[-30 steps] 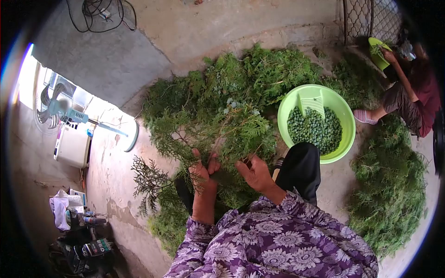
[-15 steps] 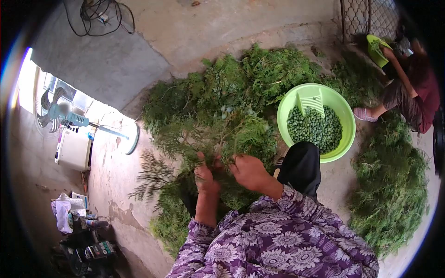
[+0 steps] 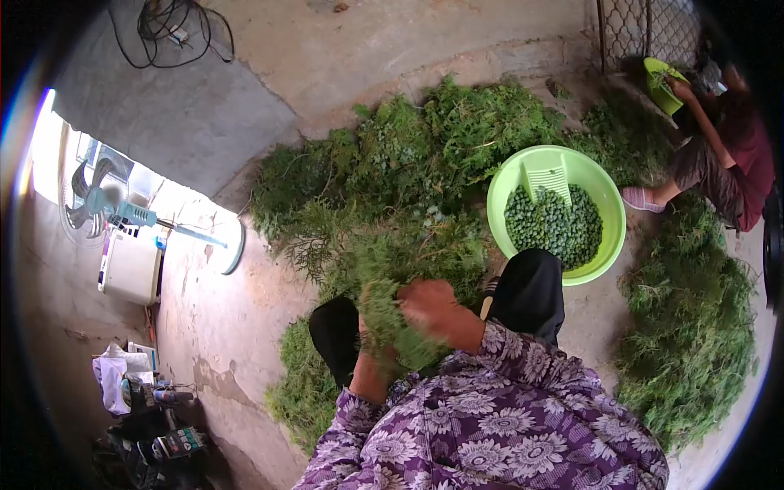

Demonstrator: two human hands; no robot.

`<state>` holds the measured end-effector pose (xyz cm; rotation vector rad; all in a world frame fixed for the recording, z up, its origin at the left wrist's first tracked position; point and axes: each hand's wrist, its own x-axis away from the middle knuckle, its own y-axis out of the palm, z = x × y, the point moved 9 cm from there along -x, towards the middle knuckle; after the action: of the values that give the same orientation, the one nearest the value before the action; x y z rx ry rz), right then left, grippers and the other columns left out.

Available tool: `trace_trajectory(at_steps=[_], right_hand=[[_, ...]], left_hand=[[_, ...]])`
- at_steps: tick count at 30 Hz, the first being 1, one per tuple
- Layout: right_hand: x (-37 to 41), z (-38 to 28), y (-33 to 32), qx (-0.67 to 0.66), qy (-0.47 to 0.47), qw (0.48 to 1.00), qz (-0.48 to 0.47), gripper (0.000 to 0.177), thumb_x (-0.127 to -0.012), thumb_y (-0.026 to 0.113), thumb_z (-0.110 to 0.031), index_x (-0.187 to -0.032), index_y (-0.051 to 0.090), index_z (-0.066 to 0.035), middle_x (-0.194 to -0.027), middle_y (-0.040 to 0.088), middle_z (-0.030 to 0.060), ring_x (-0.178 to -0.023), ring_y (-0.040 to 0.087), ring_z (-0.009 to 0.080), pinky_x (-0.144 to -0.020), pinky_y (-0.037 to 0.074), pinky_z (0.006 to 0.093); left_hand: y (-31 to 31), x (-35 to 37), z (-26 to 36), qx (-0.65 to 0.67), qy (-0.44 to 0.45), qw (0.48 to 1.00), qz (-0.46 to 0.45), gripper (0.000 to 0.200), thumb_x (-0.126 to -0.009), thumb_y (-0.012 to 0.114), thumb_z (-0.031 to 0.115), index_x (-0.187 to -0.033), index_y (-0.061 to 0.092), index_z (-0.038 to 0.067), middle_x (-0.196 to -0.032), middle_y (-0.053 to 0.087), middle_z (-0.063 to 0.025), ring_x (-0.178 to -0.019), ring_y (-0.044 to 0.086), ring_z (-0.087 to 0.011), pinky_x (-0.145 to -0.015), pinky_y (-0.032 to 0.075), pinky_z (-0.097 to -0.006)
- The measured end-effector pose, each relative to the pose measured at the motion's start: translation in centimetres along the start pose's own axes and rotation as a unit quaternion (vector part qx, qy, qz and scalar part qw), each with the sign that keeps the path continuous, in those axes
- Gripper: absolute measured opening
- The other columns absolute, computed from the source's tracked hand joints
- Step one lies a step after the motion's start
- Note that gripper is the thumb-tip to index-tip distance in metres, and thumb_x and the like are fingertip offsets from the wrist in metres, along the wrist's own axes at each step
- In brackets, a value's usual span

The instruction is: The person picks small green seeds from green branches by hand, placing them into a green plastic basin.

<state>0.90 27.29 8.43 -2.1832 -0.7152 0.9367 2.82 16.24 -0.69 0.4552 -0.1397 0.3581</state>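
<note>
A leafy green evergreen branch (image 3: 384, 314), smeared by motion, hangs over my lap. My left hand (image 3: 378, 357) is mostly covered by it and appears to grip it from below. My right hand (image 3: 437, 309) is at the branch's right side with its fingers curled in; what they pinch is too blurred to make out. In front of my hands lies a pile of cut evergreen branches (image 3: 392, 155). To the right, beside my knee, a light green basin (image 3: 611, 212) with a ribbed washboard panel holds many small round green cones (image 3: 555, 224).
Another heap of greenery (image 3: 686, 327) lies at the right. A co-worker (image 3: 739, 163) sits at the upper right, one hand in a green basin (image 3: 660, 86). A standing fan (image 3: 110, 204) is at the left, and a coiled black cable (image 3: 175, 33) lies at the top left.
The branch in my left hand has swung from the left side up in front of my hands, now hiding the left one. My right hand has shifted slightly down toward my lap.
</note>
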Motion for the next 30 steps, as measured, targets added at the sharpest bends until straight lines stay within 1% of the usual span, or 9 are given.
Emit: trace_trajectory(at_steps=[5, 6, 8, 14, 23, 25, 26, 28, 30], right_hand=[[0.6, -3.0, -6.1, -0.085, -0.071, 0.984, 0.141, 0.014, -0.065, 0.056, -0.017, -0.074, 0.058, -0.005, -0.071, 0.056, 0.0141, -0.069, 0.056, 0.0343, -0.059, 0.045, 0.0414], [-0.8, -1.8, -3.1, -0.055, 0.027, 0.998, -0.028, 0.023, -0.069, 0.057, -0.022, -0.083, 0.057, -0.004, -0.075, 0.057, 0.0145, -0.069, 0.057, 0.0328, -0.06, 0.045, 0.0408], [-0.6, 0.0, -0.9, -0.023, 0.124, 0.972, -0.196, 0.031, -0.073, 0.057, -0.027, -0.092, 0.057, -0.003, -0.079, 0.058, 0.0148, -0.069, 0.057, 0.0314, -0.061, 0.045, 0.0402], [-1.8, 0.8, -9.6, -0.246, 0.053, 0.968, 0.013, 0.028, -0.078, 0.056, -0.026, -0.09, 0.057, -0.001, -0.076, 0.06, 0.0152, -0.069, 0.061, 0.0254, -0.061, 0.047, 0.0362], [-2.2, 10.2, -4.0, -0.562, 0.291, 0.771, 0.074, 0.026, -0.086, 0.049, -0.018, -0.105, 0.052, 0.001, -0.084, 0.058, 0.0041, -0.069, 0.058, 0.0096, -0.057, 0.046, 0.0218], [-2.7, 9.6, -4.1, -0.539, 0.289, 0.789, 0.055, 0.027, -0.086, 0.049, -0.018, -0.105, 0.052, 0.001, -0.085, 0.058, 0.0043, -0.07, 0.058, 0.0098, -0.059, 0.046, 0.0226], [-3.0, 9.3, -4.0, -0.515, 0.287, 0.807, 0.035, 0.028, -0.085, 0.05, -0.018, -0.105, 0.053, 0.001, -0.086, 0.058, 0.0045, -0.072, 0.058, 0.0099, -0.06, 0.046, 0.0233], [-3.9, 9.0, -3.2, -0.455, 0.245, 0.856, 0.009, 0.028, -0.085, 0.051, -0.018, -0.105, 0.053, 0.001, -0.087, 0.058, 0.0049, -0.074, 0.057, 0.0097, -0.063, 0.045, 0.0238], [-4.3, 8.2, -3.0, -0.391, 0.198, 0.899, -0.017, 0.029, -0.084, 0.051, -0.019, -0.105, 0.054, 0.001, -0.088, 0.059, 0.0052, -0.077, 0.056, 0.0095, -0.065, 0.045, 0.0243]], left_hand=[[1.1, 0.1, 2.3, -0.026, 0.047, 0.998, 0.041, 0.031, -0.085, 0.051, 0.021, -0.112, 0.05, 0.006, -0.097, 0.057, -0.0047, -0.077, 0.057, -0.0149, -0.069, 0.048, -0.0273], [-3.9, -1.0, 2.2, -0.299, 0.151, 0.938, 0.092, 0.031, -0.081, 0.058, 0.023, -0.107, 0.053, 0.007, -0.087, 0.059, -0.0026, -0.066, 0.054, -0.0105, -0.056, 0.046, -0.0257], [-2.6, -0.6, 3.7, -0.13, 0.076, 0.986, 0.07, 0.027, -0.081, 0.058, 0.023, -0.103, 0.055, 0.008, -0.083, 0.058, -0.0029, -0.063, 0.052, -0.0118, -0.056, 0.044, -0.0255], [0.5, 1.3, 5.9, 0.027, -0.006, 0.994, 0.102, 0.031, -0.077, 0.064, 0.026, -0.101, 0.056, 0.01, -0.076, 0.059, -0.0012, -0.054, 0.046, -0.0087, -0.045, 0.037, -0.0229], [-7.6, -2.7, 1.1, -0.186, 0.006, 0.981, 0.051, 0.036, -0.078, 0.062, 0.028, -0.106, 0.055, 0.007, -0.077, 0.059, -0.0012, -0.059, 0.051, -0.0101, -0.051, 0.042, -0.0259], [-9.8, -5.3, -4.6, 0.412, -0.163, 0.889, -0.117, 0.037, -0.089, 0.038, 0.017, -0.12, 0.035, -0.003, -0.108, 0.05, -0.0177, -0.081, 0.056, -0.0249, -0.074, 0.049, -0.0353], [-11.2, 1.9, -5.4, 0.411, -0.164, 0.889, -0.117, 0.037, -0.089, 0.038, 0.017, -0.12, 0.035, -0.003, -0.108, 0.05, -0.0177, -0.081, 0.056, -0.0249, -0.074, 0.049, -0.0353], [-7.7, 3.6, -2.6, 0.084, -0.14, 0.984, -0.071, 0.041, -0.089, 0.039, 0.024, -0.123, 0.035, 0.001, -0.116, 0.045, -0.0147, -0.097, 0.048, -0.0221, -0.083, 0.043, -0.0337], [-2.8, 3.2, 2.1, -0.254, -0.098, 0.962, -0.017, 0.045, -0.089, 0.039, 0.031, -0.125, 0.035, 0.004, -0.125, 0.039, -0.0117, -0.112, 0.039, -0.0193, -0.091, 0.037, -0.032]])
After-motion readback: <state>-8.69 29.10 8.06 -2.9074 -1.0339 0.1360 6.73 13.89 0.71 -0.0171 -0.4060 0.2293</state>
